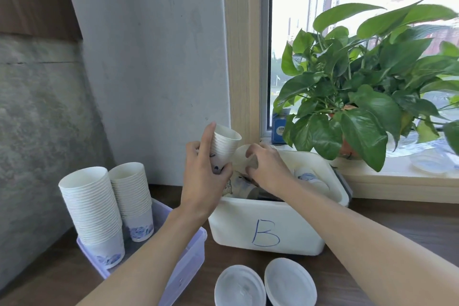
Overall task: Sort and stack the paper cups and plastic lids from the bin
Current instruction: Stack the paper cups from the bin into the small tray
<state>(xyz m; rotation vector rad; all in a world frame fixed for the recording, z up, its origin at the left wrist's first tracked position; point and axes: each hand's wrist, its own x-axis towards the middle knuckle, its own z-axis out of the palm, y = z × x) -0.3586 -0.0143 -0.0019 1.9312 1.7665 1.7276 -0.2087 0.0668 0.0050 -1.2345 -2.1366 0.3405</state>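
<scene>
Matt ribbed paper cups (pixel 90 208), translucent smooth plastic tub (pixel 191 253), matt white plastic bin (pixel 263 228), dark wood-grain table (pixel 409 218)

left grip (pixel 206 174): fingers curled, forefinger straight up | right grip (pixel 269 169): fingers curled, palm down | arms outstretched

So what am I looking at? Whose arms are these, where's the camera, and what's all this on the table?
No machine here: a person wears a camera on the head, looking down at their own arms. The left hand holds a small stack of paper cups; the right hand holds one more cup above the white bin marked B, with more cups inside. At the left, a clear tub holds two tall cup stacks. Plastic lids lie in front. A potted plant stands on the windowsill.
</scene>
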